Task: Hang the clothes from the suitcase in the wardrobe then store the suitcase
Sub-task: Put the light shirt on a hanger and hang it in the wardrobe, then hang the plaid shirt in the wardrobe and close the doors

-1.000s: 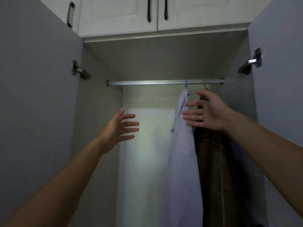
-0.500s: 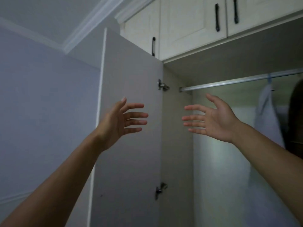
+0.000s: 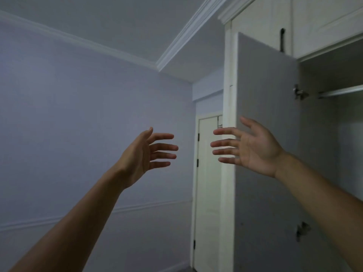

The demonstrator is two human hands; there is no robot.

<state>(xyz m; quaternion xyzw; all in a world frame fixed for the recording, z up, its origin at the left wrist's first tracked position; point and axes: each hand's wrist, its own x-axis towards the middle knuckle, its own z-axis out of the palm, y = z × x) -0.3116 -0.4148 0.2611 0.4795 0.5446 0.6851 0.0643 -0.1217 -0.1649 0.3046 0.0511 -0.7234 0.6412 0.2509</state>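
Wardrobe point(image 3: 228, 193), tall and white-framed, at right of view, with flat grey door panel point(image 3: 265, 99) standing open toward the camera. Silver metal hanging rail point(image 3: 341, 91) inside at upper right, only its left end in view, just beside upper metal hinge point(image 3: 298, 92). Second hinge point(image 3: 302, 230) lower on the same door edge. White overhead cabinet doors point(image 3: 318, 26) above the open bay, with black bar handle point(image 3: 282, 39).

Left hand point(image 3: 145, 154) raised at centre, fingers straight and spread, palm turned right, holding nothing. Right hand point(image 3: 253, 148) level with it, fingers spread likewise, palm turned left, empty, in front of the open door panel; contact with the panel not clear. Fingertips of the two hands apart. Both forearms bare.

Closed cream room door point(image 3: 208, 193) in the background between the hands. Pale lilac wall point(image 3: 59, 114) at left, white crown moulding point(image 3: 188, 34) along the ceiling.
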